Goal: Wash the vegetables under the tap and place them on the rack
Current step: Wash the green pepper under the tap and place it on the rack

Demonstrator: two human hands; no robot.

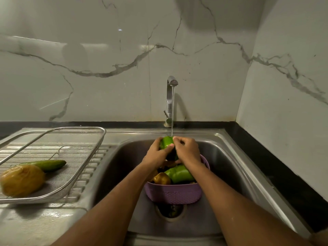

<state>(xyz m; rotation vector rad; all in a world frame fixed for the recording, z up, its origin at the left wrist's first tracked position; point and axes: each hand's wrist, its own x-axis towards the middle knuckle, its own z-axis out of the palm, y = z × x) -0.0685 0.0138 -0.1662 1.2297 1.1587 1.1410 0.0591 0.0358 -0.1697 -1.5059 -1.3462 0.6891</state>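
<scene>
Green pepper (166, 142) right under the tap (170, 96) stream, that's where we are; our left hand (157, 155) wraps it from the left with thumb and fingers curled round it, our right hand (187, 150) curls over its right side with fingertips pinching near the top; so both hands are gripping the same pepper, held over the sink (230, 157) above the purple basket (173, 193).

So we'd call this the rinse step, mid-task; the basket sits in the sink and holds more to do, a second green pepper (179, 174) and a brownish potato (161, 178) at least, with other bits underneath we can't make out.

The rack (85, 157) is off to the left on the drainboard; a cucumber (47, 165) and a yellowish round veg (22, 180) lie on it, touching each other, so we reckon two are done.

Next move, we'd guess: turn the pepper so the water gets all round, then carry it left over the sink edge and set it on the bare mesh beside the cucumber; it'll be wet and slick, so a firm hold helps.

Brands or writing: nothing readable anywhere; tap, basket and rack all look unmarked.
</scene>
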